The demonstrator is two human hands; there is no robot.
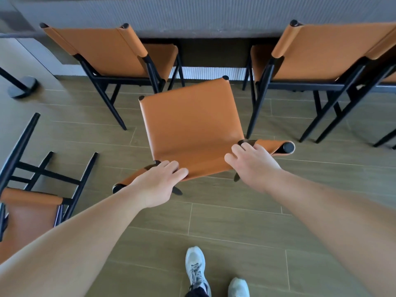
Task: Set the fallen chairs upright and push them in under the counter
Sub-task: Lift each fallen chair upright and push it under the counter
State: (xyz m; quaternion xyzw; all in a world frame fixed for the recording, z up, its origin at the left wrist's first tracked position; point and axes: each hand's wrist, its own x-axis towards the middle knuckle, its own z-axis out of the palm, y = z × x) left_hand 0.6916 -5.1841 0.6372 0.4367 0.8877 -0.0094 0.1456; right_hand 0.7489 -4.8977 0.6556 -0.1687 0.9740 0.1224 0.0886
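Both hands, left (157, 181) and right (252, 161), gripped the backrest top of an upright chair (190, 125), apparently to steer it between two tucked chairs under the table (192, 16).

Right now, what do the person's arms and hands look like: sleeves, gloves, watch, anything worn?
Both arms are bare along all that shows; no sleeve edge is visible. The left hand and right hand are bare too: no gloves, and no rings, watch or wristband that I can see. The only clothing in view is lower down: pale grey lace-up sneakers and a dark trouser hem.
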